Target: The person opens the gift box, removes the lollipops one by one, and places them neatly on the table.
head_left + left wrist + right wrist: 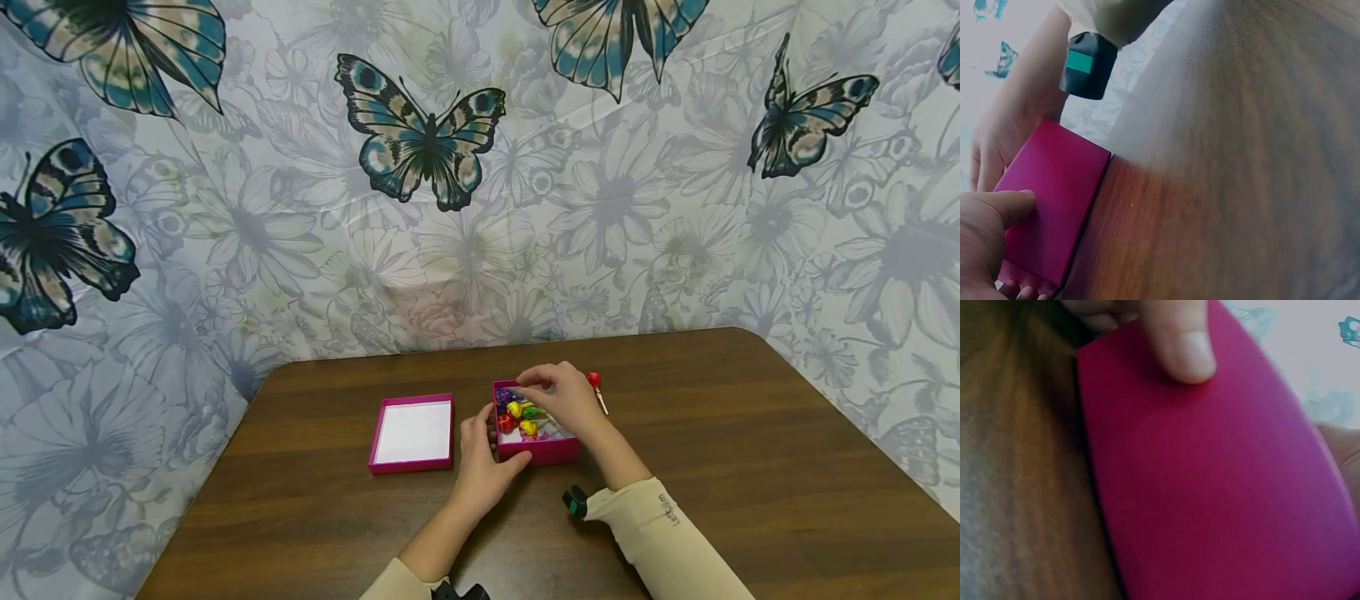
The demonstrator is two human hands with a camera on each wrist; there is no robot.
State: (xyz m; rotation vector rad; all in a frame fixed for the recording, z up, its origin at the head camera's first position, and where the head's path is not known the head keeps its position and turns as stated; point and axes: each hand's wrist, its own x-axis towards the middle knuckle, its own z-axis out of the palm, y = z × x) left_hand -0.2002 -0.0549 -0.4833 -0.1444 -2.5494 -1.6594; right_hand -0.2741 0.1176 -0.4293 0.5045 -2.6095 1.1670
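Gripping pink box (543, 452) by corner with left hand (482, 468), probably steadying it; holding bent-fingered right hand (567, 398) over candies (515, 409), can't tell if pinching any.

- At lower centre, in the grip of the left hand (480, 467): magenta box (538, 452) of lollipops (516, 411), red, yellow, green and purple.
- Above the box, fingers bent inward: right hand (568, 404).
- Just right of that, on the wooden table (300, 525): red lollipop (595, 380).
- Apart, further left: magenta-rimmed lid (411, 467), white inside up.
- Across the upper frame: butterfly-printed cloth (615, 208).
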